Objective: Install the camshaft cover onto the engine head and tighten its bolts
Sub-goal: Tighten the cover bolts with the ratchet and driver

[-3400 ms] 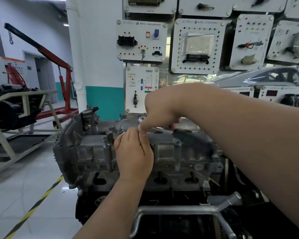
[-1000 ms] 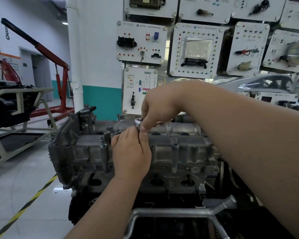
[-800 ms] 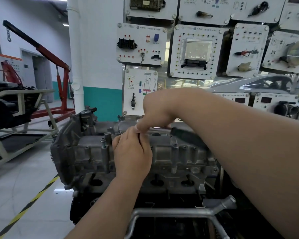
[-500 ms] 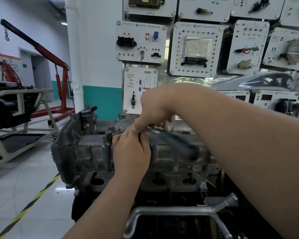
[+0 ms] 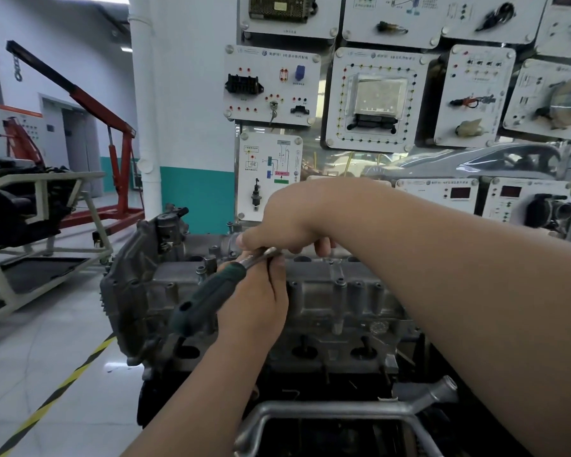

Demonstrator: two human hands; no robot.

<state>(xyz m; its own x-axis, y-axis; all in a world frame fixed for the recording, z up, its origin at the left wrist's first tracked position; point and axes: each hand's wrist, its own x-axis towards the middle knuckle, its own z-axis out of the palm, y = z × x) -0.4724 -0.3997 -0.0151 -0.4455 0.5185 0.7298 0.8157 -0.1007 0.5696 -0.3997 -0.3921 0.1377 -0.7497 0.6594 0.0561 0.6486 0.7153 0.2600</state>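
The grey aluminium camshaft cover [image 5: 353,291] sits on the engine head [image 5: 314,347], with bolts [image 5: 340,283] standing along its front edge. A ratchet wrench with a dark green handle [image 5: 205,301] is set on the cover's top near the middle, its handle slanting down to the left. My right hand [image 5: 287,222] reaches over from the right and grips the ratchet's metal shank at the head. Just below it, my left hand [image 5: 256,301] is curled in a fist under the head, around the ratchet's drive end. The socket and the bolt under it are hidden.
A red engine crane [image 5: 119,136] and a second engine on a beige stand [image 5: 37,199] stand at the left. White training panels [image 5: 272,84] cover the wall behind. Yellow-black tape [image 5: 56,397] crosses the floor. A metal pipe frame [image 5: 343,410] runs below the engine.
The ratchet handle has swung from the right side of the cover round to the front left, over my left hand. Both hands stay at the same spot.
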